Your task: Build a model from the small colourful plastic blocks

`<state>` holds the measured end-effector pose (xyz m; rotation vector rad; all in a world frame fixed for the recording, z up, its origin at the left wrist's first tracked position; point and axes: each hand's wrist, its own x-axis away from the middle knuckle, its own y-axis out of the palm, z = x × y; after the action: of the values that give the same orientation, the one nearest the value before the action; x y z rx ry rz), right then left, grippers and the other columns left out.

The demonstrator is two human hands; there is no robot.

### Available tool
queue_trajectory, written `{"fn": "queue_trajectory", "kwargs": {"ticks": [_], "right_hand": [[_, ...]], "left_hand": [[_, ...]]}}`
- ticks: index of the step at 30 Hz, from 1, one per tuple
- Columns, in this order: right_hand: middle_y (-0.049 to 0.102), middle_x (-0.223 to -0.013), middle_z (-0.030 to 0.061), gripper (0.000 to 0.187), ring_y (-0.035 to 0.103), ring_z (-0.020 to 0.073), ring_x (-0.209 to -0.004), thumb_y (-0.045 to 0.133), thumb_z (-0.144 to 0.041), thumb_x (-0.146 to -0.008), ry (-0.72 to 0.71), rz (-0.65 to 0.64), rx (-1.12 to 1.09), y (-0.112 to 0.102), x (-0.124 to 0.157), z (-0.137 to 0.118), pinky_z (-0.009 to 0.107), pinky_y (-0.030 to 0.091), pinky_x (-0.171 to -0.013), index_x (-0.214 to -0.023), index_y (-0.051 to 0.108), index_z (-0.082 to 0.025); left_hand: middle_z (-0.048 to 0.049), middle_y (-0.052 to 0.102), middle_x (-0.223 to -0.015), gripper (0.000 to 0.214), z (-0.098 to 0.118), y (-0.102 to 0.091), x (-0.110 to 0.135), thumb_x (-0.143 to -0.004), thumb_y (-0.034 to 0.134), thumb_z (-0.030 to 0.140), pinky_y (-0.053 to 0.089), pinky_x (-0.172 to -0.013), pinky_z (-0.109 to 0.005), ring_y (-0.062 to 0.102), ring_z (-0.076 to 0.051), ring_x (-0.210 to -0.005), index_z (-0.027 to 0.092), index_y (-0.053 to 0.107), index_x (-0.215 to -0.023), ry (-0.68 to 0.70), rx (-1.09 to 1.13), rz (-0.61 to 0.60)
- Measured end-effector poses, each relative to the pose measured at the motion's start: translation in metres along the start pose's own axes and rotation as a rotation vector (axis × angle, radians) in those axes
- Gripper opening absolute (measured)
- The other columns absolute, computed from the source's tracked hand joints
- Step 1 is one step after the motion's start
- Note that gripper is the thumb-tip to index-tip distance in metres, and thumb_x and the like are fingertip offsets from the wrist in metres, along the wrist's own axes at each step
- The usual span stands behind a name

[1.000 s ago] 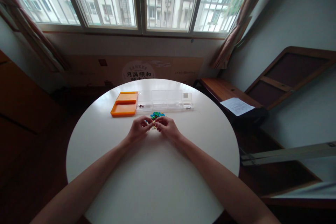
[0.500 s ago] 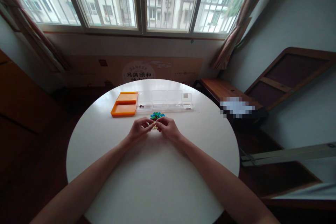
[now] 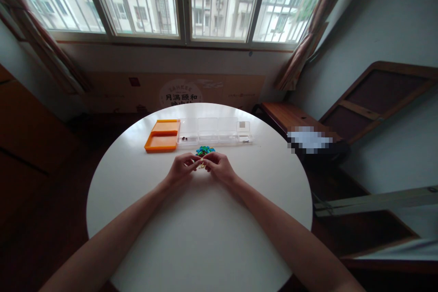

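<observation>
My left hand [image 3: 183, 169] and my right hand [image 3: 219, 166] meet over the middle of the round white table [image 3: 198, 228]. Both pinch a tiny yellowish piece [image 3: 201, 162] between their fingertips; it is too small to name. Just beyond my fingers lies a small heap of blue and green bits [image 3: 204, 149]. Behind the heap stands a clear plastic compartment box [image 3: 214, 131] with a few dark specks in its left cell. An orange lid [image 3: 163, 135] lies open at the box's left end.
A wooden bench [image 3: 290, 118] with a sheet of paper stands right of the table. A folded wooden frame [image 3: 379, 98] leans on the right wall. A cardboard panel [image 3: 178, 91] stands under the window.
None of note: both hands stay pinched together at the same spot, with only slight finger shifts.
</observation>
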<state>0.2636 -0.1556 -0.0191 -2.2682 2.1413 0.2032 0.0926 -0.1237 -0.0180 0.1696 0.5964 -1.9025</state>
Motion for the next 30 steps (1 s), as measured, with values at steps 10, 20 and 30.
{"fn": "queue_trajectory", "kwargs": {"ticks": [10, 20, 30], "right_hand": [[0.063, -0.059, -0.0007, 0.04, 0.056, 0.0086, -0.049, 0.078, -0.05, -0.064, -0.008, -0.005, 0.009, -0.0009, -0.001, 0.0046, 0.023, 0.046, -0.049, -0.078, 0.065, -0.014], [0.062, -0.059, -0.0011, 0.041, 0.055, 0.0089, -0.048, 0.078, -0.051, -0.063, -0.012, 0.005, -0.005, -0.0005, -0.0014, 0.0029, 0.023, 0.046, -0.047, -0.076, 0.064, -0.016], [0.063, -0.061, 0.0, 0.041, 0.055, 0.0091, -0.05, 0.078, -0.051, -0.064, -0.002, -0.009, 0.012, -0.0007, 0.0001, 0.0007, 0.023, 0.046, -0.05, -0.078, 0.064, -0.015]], "left_hand": [[-0.0067, 0.068, -0.071, 0.039, -0.0024, -0.001, -0.0011, -0.076, 0.072, 0.052, 0.05, -0.048, -0.019, 0.063, -0.012, -0.052, 0.013, 0.074, -0.078, 0.009, 0.019, -0.001], [-0.0064, 0.069, -0.07, 0.033, 0.0021, -0.0003, -0.0004, -0.08, 0.068, 0.047, 0.046, -0.047, -0.018, 0.062, -0.011, -0.052, 0.014, 0.076, -0.081, 0.043, -0.024, 0.0], [-0.0072, 0.069, -0.074, 0.037, -0.0027, -0.0006, -0.0013, -0.078, 0.07, 0.05, 0.048, -0.047, -0.017, 0.063, -0.011, -0.052, 0.014, 0.075, -0.08, 0.022, 0.009, 0.001]]}}
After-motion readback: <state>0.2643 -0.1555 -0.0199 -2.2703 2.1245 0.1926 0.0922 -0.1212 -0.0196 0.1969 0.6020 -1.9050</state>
